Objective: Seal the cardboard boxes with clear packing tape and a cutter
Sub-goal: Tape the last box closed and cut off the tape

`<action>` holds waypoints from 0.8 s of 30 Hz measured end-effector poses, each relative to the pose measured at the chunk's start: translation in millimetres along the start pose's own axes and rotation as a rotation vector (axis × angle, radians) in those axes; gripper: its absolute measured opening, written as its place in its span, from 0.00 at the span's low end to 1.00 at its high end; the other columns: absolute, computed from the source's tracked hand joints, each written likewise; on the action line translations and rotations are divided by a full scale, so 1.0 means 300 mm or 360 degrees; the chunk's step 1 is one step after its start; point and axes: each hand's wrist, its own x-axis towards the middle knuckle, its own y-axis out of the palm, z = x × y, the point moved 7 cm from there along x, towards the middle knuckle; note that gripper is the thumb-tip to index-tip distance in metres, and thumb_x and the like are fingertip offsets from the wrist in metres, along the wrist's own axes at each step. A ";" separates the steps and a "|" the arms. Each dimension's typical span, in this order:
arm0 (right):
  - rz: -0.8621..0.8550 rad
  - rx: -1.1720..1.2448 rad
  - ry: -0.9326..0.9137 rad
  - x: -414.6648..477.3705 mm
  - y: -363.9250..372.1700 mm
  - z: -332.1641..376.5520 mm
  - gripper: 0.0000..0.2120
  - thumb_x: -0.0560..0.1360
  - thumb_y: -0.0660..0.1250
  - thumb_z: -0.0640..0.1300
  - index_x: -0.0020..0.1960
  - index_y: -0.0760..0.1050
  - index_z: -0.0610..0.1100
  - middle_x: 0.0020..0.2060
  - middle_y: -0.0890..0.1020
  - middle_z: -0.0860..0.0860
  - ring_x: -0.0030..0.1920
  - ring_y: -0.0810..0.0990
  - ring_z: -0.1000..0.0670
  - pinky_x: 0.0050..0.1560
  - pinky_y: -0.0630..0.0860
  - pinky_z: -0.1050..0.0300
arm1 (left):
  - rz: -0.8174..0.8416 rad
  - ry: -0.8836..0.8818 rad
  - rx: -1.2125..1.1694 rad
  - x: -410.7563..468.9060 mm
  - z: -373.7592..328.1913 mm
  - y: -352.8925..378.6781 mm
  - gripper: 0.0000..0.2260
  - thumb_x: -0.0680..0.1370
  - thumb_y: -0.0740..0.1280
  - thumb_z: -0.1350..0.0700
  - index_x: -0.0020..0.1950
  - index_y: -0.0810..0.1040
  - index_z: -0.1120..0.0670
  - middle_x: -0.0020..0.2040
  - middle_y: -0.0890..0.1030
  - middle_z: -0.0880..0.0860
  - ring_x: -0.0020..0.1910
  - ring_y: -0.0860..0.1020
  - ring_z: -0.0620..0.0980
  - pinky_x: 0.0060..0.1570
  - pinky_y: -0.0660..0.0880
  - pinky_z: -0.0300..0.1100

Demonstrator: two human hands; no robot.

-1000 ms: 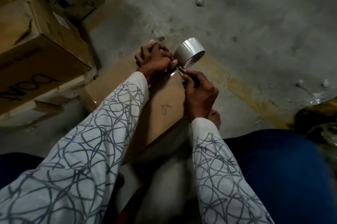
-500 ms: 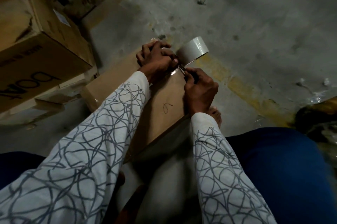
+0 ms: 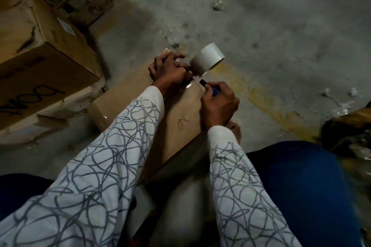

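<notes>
A flat brown cardboard box [image 3: 180, 118] lies on the floor in front of me, with a small pen mark on its top. My left hand [image 3: 170, 70] grips the roll of clear packing tape [image 3: 207, 59] at the box's far corner, and a short strip of tape runs from the roll down to the box edge. My right hand [image 3: 219, 104] holds a cutter [image 3: 212, 89] with a blue handle. Its dark tip sits at the tape strip just below the roll.
Large cardboard boxes [image 3: 40, 61] are stacked at the left, flattened cardboard under them. The grey concrete floor [image 3: 281, 25] carries a worn yellow line [image 3: 267, 104] and small scraps. My blue-clad knee [image 3: 301, 186] is at lower right, and a bare foot [image 3: 235, 130] beside the box.
The tape roll has tilted up and shifted slightly to the right. The cutter's tip has come up to the strip between roll and box. Both hands stay at the far corner.
</notes>
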 end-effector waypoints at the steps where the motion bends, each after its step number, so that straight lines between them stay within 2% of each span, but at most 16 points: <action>1: -0.0060 0.0119 0.0069 -0.013 -0.011 -0.023 0.04 0.75 0.72 0.44 0.49 0.85 0.49 0.43 0.86 0.54 0.44 0.85 0.53 0.49 0.78 0.64 | -0.0021 -0.0027 -0.0081 0.048 0.049 0.023 0.28 0.49 0.72 0.44 0.48 0.78 0.26 0.64 0.74 0.40 0.69 0.67 0.49 0.66 0.71 0.49; 3: -0.0122 0.0335 0.0172 -0.029 -0.016 -0.066 0.04 0.75 0.74 0.46 0.49 0.84 0.51 0.39 0.83 0.59 0.40 0.85 0.58 0.47 0.83 0.57 | -0.0038 -0.0054 -0.0173 0.087 0.076 0.047 0.36 0.45 0.72 0.45 0.53 0.76 0.25 0.65 0.77 0.44 0.69 0.71 0.54 0.64 0.75 0.55; 4: -0.0134 0.0386 0.0192 -0.032 -0.015 -0.074 0.04 0.75 0.74 0.46 0.49 0.84 0.52 0.37 0.82 0.62 0.39 0.84 0.59 0.45 0.84 0.54 | -0.0054 -0.0083 -0.0158 0.078 0.058 0.049 0.37 0.48 0.73 0.47 0.55 0.76 0.26 0.68 0.75 0.42 0.73 0.67 0.53 0.68 0.70 0.57; 6: -0.0137 0.0409 0.0205 -0.034 -0.008 -0.078 0.03 0.75 0.74 0.47 0.48 0.83 0.53 0.34 0.80 0.64 0.38 0.85 0.59 0.43 0.84 0.51 | -0.0081 -0.0132 0.0010 -0.038 -0.038 0.020 0.32 0.59 0.72 0.52 0.61 0.76 0.31 0.71 0.66 0.36 0.78 0.54 0.45 0.79 0.48 0.52; 7: -0.0138 0.0399 0.0205 -0.035 -0.005 -0.078 0.03 0.75 0.74 0.48 0.48 0.83 0.54 0.34 0.79 0.64 0.38 0.85 0.58 0.44 0.84 0.51 | -0.0134 -0.0112 0.0098 -0.062 -0.064 0.011 0.30 0.65 0.71 0.54 0.64 0.76 0.33 0.75 0.63 0.37 0.78 0.51 0.41 0.78 0.38 0.47; 8: -0.0148 0.0381 0.0198 -0.037 -0.005 -0.077 0.03 0.75 0.73 0.48 0.48 0.82 0.54 0.34 0.79 0.64 0.39 0.84 0.58 0.44 0.84 0.51 | -0.0194 -0.0089 0.0135 -0.079 -0.085 0.011 0.28 0.69 0.70 0.55 0.67 0.75 0.35 0.77 0.61 0.39 0.78 0.51 0.40 0.75 0.34 0.44; 11: -0.0186 0.0346 0.0180 -0.038 -0.005 -0.083 0.02 0.75 0.73 0.49 0.47 0.82 0.53 0.38 0.84 0.58 0.40 0.84 0.56 0.45 0.84 0.51 | -0.0402 -0.0029 0.0134 -0.121 -0.101 0.008 0.24 0.75 0.66 0.56 0.70 0.73 0.38 0.79 0.62 0.43 0.78 0.54 0.41 0.76 0.36 0.44; 15: -0.0174 0.0336 0.0217 -0.034 0.003 -0.098 0.02 0.75 0.73 0.49 0.47 0.81 0.53 0.40 0.85 0.54 0.39 0.84 0.57 0.45 0.84 0.51 | -0.0537 0.0042 0.0124 -0.156 -0.107 0.003 0.24 0.75 0.65 0.56 0.69 0.73 0.39 0.78 0.64 0.44 0.78 0.56 0.41 0.76 0.37 0.45; 18: -0.0133 0.0326 0.0215 -0.035 0.007 -0.098 0.03 0.76 0.73 0.47 0.48 0.80 0.51 0.42 0.85 0.55 0.41 0.84 0.56 0.47 0.84 0.50 | -0.0393 0.0018 0.0065 -0.132 -0.095 0.006 0.27 0.72 0.68 0.57 0.69 0.73 0.38 0.79 0.63 0.44 0.79 0.53 0.43 0.76 0.36 0.45; 20: -0.0118 0.0335 0.0161 -0.040 0.005 -0.083 0.02 0.76 0.73 0.46 0.48 0.81 0.50 0.41 0.82 0.57 0.41 0.82 0.57 0.48 0.83 0.52 | -0.0207 -0.0013 0.0044 -0.097 -0.077 0.014 0.30 0.65 0.71 0.52 0.66 0.75 0.36 0.79 0.63 0.43 0.79 0.53 0.46 0.77 0.36 0.50; 21: -0.0109 0.0361 0.0107 -0.043 0.006 -0.073 0.02 0.75 0.73 0.45 0.48 0.81 0.50 0.41 0.82 0.58 0.41 0.82 0.58 0.48 0.83 0.54 | -0.0116 -0.0018 0.0036 -0.056 -0.052 0.024 0.32 0.60 0.71 0.50 0.65 0.77 0.35 0.78 0.63 0.43 0.79 0.54 0.47 0.78 0.43 0.57; 22: -0.0092 0.0391 0.0039 -0.047 0.009 -0.057 0.02 0.75 0.73 0.45 0.48 0.82 0.49 0.41 0.82 0.59 0.42 0.82 0.59 0.47 0.83 0.56 | -0.0045 -0.0006 0.0024 0.001 -0.012 0.040 0.33 0.57 0.71 0.49 0.64 0.78 0.36 0.79 0.63 0.44 0.79 0.54 0.49 0.78 0.50 0.59; 24: -0.0098 0.0423 -0.0071 -0.049 0.017 -0.033 0.02 0.74 0.74 0.44 0.47 0.83 0.47 0.41 0.84 0.57 0.42 0.83 0.59 0.46 0.83 0.58 | 0.0052 0.0003 0.0035 0.113 0.068 0.069 0.30 0.58 0.71 0.48 0.62 0.81 0.39 0.80 0.58 0.43 0.80 0.49 0.49 0.77 0.52 0.57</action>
